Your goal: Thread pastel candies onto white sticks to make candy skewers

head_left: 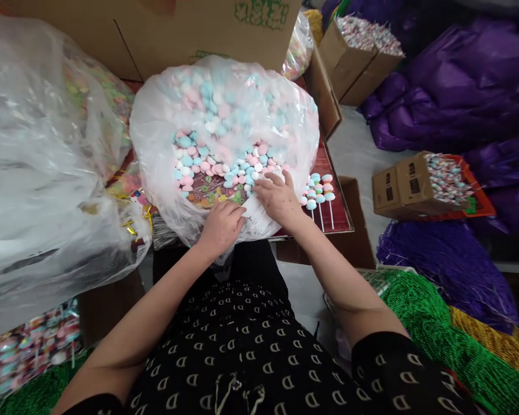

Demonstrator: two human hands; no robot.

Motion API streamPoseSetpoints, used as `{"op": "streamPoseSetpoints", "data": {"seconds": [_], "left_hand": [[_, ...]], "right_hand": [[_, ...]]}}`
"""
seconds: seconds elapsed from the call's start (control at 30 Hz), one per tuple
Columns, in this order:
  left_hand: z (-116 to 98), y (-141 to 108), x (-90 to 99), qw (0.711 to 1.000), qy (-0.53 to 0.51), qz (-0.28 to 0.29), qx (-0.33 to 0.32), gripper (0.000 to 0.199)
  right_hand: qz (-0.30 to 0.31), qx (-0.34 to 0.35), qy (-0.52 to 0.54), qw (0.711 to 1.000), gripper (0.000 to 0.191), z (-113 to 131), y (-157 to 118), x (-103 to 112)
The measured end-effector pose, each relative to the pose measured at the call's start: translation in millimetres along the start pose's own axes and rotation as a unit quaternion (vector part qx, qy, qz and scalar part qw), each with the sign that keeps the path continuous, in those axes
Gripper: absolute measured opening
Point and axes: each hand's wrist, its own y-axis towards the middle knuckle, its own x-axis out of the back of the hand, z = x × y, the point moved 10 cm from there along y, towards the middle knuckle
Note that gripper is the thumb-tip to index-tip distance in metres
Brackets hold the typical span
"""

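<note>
A large clear plastic bag [155, 124] lies open in front of me, full of pink, blue and white round candies [205, 167]. Ring-shaped candies [211, 196] are scattered at its near side. My right hand [281, 202] rests over a white bundle [259, 222] that looks like thin sticks or paper, its fingers slightly apart. Beside it, my left hand [222, 227] has its fingers drawn together at the bundle's left edge; what they hold is hidden. To the right of my right hand lie several candy skewers [320, 193] on white sticks.
Another big plastic bag [34, 230] fills the left. A cardboard box [177, 34] stands behind the candies. At right are boxes of sticks and candies [400, 184], purple bags [467, 80], and green strands [436, 323]. The dark red tabletop [341, 216] ends near the skewers.
</note>
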Motion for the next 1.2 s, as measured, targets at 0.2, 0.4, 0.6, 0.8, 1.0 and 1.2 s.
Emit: {"op": "streamPoseSetpoints", "data": {"seconds": [0.2,0.4,0.6,0.8,1.0,1.2], "left_hand": [[7,-8,-0.5,1.0,-0.012,-0.001,0.021,0.034],[29,-7,4.2,0.992,-0.091,-0.029,0.078,0.036],[50,-10,20.3,0.912,-0.362,-0.126,0.144,0.026],[59,-14,21.3,0.744,-0.613,-0.186,0.192,0.035],[58,-18,28.3,0.739,-0.608,-0.217,0.193,0.027],[53,-14,33.5,0.759,-0.59,-0.205,0.184,0.028]], "right_hand": [[0.033,0.053,-0.051,0.997,0.031,-12,13,-6],[-0.004,0.093,-0.047,0.995,0.031,-20,12,9],[-0.03,0.113,-0.022,0.993,0.03,6,11,29],[-0.044,0.048,0.067,0.996,0.029,33,-4,28],[-0.044,-0.068,0.255,0.964,0.027,32,-30,13],[-0.025,-0.158,0.384,0.909,0.029,38,-49,-3]]}}
